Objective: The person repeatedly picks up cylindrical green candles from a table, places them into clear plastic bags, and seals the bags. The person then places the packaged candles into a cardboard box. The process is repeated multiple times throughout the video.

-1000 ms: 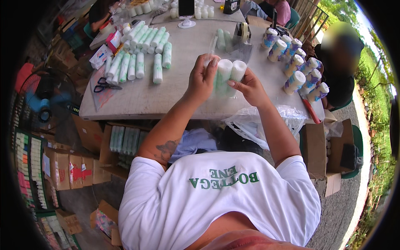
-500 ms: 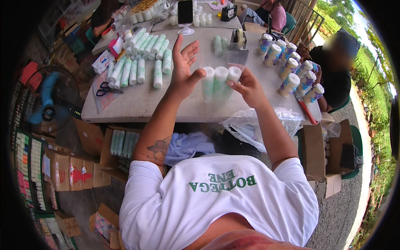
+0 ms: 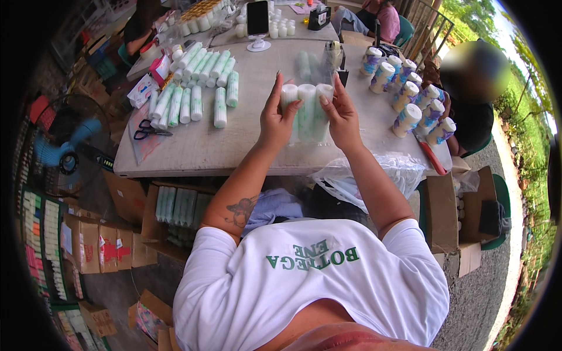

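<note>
Three white candles with green print (image 3: 307,114) stand side by side in a clear plastic bag (image 3: 313,138) above the near part of the table. My left hand (image 3: 280,114) holds the pack at its left side, thumb across the front and fingers pointing up. On the opposite side my right hand (image 3: 342,114) grips it, thumb pressed near the top of the rightmost candle. Loose plastic of the bag rises behind the candles. A heap of similar green-and-white candles (image 3: 199,67) lies to the left of my hands. Past the bag, another pair of these candles (image 3: 307,64) shows hazily.
Scissors (image 3: 152,130) lie at the table's left; a red-handled tool (image 3: 432,155) is at its right. Blue-and-purple printed candles (image 3: 407,120) stand near a seated person (image 3: 477,88). A tape dispenser (image 3: 335,58) and a phone on a stand (image 3: 257,20) are farther back. Plastic (image 3: 369,175) drapes over the near edge.
My left hand, half a second ago raised with its fingers spread, has closed on the left side of the pack. The candles have moved slightly left and up, and sit closer together.
</note>
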`<act>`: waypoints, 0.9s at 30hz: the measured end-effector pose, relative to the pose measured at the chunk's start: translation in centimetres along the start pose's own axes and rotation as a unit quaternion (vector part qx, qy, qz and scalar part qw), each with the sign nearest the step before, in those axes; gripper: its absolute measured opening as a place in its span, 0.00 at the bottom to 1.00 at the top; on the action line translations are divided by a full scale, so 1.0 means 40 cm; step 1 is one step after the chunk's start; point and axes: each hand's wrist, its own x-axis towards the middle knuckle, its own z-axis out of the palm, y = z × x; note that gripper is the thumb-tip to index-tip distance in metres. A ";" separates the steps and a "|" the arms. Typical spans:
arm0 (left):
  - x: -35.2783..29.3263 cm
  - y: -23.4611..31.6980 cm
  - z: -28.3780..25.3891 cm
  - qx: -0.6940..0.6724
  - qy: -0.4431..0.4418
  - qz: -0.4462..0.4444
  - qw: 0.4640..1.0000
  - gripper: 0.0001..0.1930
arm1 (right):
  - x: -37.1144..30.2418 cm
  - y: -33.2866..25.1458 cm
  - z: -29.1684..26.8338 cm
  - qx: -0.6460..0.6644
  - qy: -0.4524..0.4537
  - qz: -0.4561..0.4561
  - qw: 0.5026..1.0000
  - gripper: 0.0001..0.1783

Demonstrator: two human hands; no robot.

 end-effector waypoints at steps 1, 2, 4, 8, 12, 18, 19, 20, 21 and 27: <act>0.005 0.007 -0.004 0.014 -0.011 0.017 1.000 0.32 | 0.000 -0.004 0.000 0.005 -0.005 -0.001 1.000 0.33; 0.013 0.015 -0.008 0.028 -0.022 0.033 0.999 0.31 | -0.001 -0.008 0.001 0.010 -0.009 -0.003 1.000 0.33; 0.035 0.044 -0.014 0.036 -0.046 0.041 0.997 0.29 | 0.002 -0.017 0.010 -0.004 -0.012 -0.023 1.000 0.30; 0.083 0.103 -0.011 0.037 -0.081 0.038 0.995 0.24 | 0.021 -0.039 0.024 -0.078 -0.023 -0.076 0.994 0.23; 0.115 0.116 0.001 0.040 -0.073 0.069 0.994 0.18 | 0.048 -0.066 0.023 -0.059 -0.045 -0.084 0.994 0.17; 0.139 0.175 -0.006 0.108 -0.095 0.026 0.989 0.14 | 0.094 -0.153 -0.012 -0.093 -0.105 -0.007 0.990 0.07; 0.141 0.177 -0.008 0.095 -0.104 0.025 0.990 0.15 | 0.106 -0.166 -0.015 -0.101 -0.118 -0.019 0.988 0.08; 0.143 0.179 -0.010 0.082 -0.113 0.025 0.990 0.16 | 0.109 -0.182 -0.015 -0.122 -0.113 0.003 0.986 0.09; 0.145 0.182 -0.012 0.069 -0.122 0.025 0.990 0.17 | 0.112 -0.205 -0.011 -0.143 -0.108 0.025 0.983 0.10; 0.152 0.199 -0.013 0.023 -0.110 -0.023 0.993 0.20 | 0.142 -0.248 -0.021 -0.122 -0.175 0.087 0.973 0.14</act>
